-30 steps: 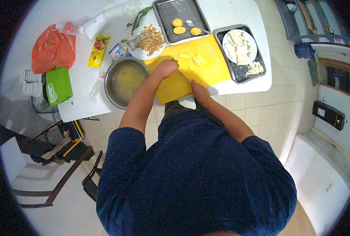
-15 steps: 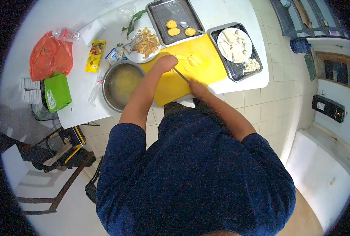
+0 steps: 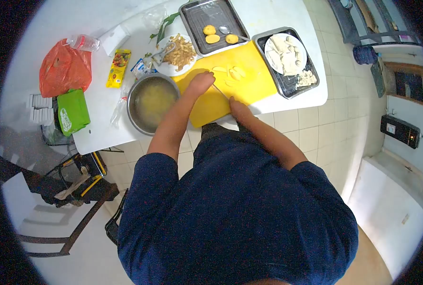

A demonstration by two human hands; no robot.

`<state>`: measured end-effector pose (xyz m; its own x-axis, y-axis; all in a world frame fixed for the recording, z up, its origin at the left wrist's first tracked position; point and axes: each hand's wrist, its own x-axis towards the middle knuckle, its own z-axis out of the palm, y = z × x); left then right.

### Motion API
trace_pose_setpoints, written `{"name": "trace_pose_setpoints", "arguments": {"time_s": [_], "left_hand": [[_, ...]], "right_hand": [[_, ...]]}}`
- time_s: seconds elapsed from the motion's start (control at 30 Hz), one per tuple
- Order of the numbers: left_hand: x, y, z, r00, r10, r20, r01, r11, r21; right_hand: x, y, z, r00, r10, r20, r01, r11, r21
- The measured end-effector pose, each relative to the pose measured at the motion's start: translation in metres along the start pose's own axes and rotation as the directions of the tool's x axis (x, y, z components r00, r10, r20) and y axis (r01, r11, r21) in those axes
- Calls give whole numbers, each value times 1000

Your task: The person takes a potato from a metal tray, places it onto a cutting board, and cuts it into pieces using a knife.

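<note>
A yellow cutting board [image 3: 259, 83] lies near the table's front edge with pale yellow potato slices [image 3: 236, 72] on its middle. My right hand [image 3: 240, 109] is closed around a knife [image 3: 221, 91] at the board's front edge, the thin blade pointing away and to the left. Close to the blade's far end, my left hand [image 3: 202, 82] is held low over the board with its fingers bent together. What those fingers grip, if anything, is hidden. Left of my left forearm stands a metal bowl [image 3: 130, 108] of cloudy yellowish liquid.
Behind the board are a dark tray [image 3: 199, 28] with potatoes and a spoon, and a plate of peelings [image 3: 180, 53] with a peeler. On the right, another tray [image 3: 280, 88] holds a white plate of pale food. Bags [image 3: 65, 71] and a bottle [image 3: 85, 42] stand left.
My left hand has drawn slightly toward me and left, beside the blade. The knife stays in my right hand. The whole view has shifted a little.
</note>
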<state>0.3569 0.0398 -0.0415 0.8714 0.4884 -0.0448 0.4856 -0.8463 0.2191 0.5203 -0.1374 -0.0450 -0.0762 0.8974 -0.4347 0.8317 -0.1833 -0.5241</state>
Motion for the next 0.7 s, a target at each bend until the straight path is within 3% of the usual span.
{"name": "trace_pose_setpoints", "arguments": {"time_s": [0.1, 0.17, 0.27, 0.37, 0.47, 0.57, 0.67, 0.7], "left_hand": [[-3, -3, 28, 955, -223, -194, 190, 966, -173], [-5, 3, 34, 840, -396, -371, 313, 912, -266], [-26, 42, 17, 703, -711, -24, 581, 592, -558], [-40, 69, 49, 596, -788, -152, 429, 473, -770], [-37, 75, 55, 509, -846, -158, 381, 386, -840], [-31, 72, 48, 467, -880, -83, 494, 338, -801], [-30, 71, 52, 579, -798, -166, 471, 493, -732], [-28, 71, 51, 560, -814, -154, 463, 462, -756]], "right_hand": [[3, -3, -5, 999, 7, 33, -9, 999, 52], [7, 1, -14, 999, -36, 28, 33, 992, 122], [1, 9, -10, 994, -92, -64, 98, 990, 105], [-17, -16, -30, 993, -40, -107, 48, 996, 75], [-21, -8, -27, 997, -29, -73, 28, 1000, -9], [-45, -9, -41, 999, 48, 14, -47, 997, -61], [-50, 13, -34, 996, 94, -10, -95, 994, -56], [-50, 14, -39, 990, 142, -23, -143, 987, -70]]}}
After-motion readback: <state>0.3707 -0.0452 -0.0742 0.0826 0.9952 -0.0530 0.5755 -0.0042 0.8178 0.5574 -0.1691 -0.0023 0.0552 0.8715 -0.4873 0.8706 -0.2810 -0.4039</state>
